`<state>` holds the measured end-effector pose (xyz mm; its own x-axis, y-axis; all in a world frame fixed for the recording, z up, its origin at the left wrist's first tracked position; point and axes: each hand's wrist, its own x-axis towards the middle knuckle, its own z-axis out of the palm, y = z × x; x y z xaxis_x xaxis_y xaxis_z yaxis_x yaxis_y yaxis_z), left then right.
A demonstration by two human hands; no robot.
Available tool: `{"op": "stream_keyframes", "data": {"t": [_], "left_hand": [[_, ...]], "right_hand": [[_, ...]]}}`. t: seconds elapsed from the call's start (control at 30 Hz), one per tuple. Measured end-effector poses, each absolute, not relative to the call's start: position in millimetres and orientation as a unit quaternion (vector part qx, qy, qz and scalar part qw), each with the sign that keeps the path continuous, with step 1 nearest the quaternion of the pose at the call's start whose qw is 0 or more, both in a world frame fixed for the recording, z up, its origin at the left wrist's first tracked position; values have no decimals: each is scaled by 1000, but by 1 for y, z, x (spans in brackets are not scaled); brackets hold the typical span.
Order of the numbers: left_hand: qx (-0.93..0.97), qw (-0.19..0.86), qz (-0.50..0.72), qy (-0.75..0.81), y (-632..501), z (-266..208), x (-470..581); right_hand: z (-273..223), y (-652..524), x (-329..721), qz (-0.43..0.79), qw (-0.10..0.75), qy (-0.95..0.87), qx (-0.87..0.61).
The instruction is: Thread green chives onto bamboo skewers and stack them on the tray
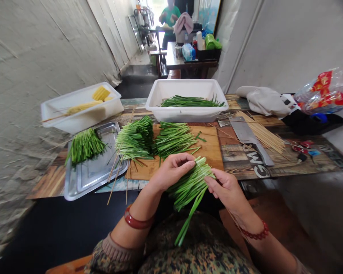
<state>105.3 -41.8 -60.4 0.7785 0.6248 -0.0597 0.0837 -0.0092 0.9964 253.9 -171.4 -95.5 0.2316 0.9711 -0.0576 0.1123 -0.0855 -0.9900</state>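
Note:
My left hand is closed round the upper left side of a row of cut chives, held over the table's near edge. At the row's right side, my right hand pinches the chive stalks; a few longer stalks hang down below it. Whether a skewer runs through the row is hidden. Just beyond my hands, a wooden cutting board carries two piles of cut chives, the left pile thicker than the right pile. Thin bamboo skewers lie across the board's left edge.
A metal tray at left holds more chives. Behind stand a white tub of chives and another tub with yellow skewered food. A cleaver, skewers, keys and a cap lie right. A person stands far back.

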Motion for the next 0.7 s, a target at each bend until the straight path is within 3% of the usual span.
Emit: {"op": "stream_keyframes", "data": {"t": [0.47,0.57,0.7], "left_hand": [[735,618,138,244,-42,-71,112],[791,529,163,263,-26,-75,115],[874,321,197,307,-6,-84,126]], "right_hand": [[-113,-177,254,450,518,-416,-596],[-111,-176,257,446,533,-403,-595],[-110,-176,261,450,539,-392,-595]]}}
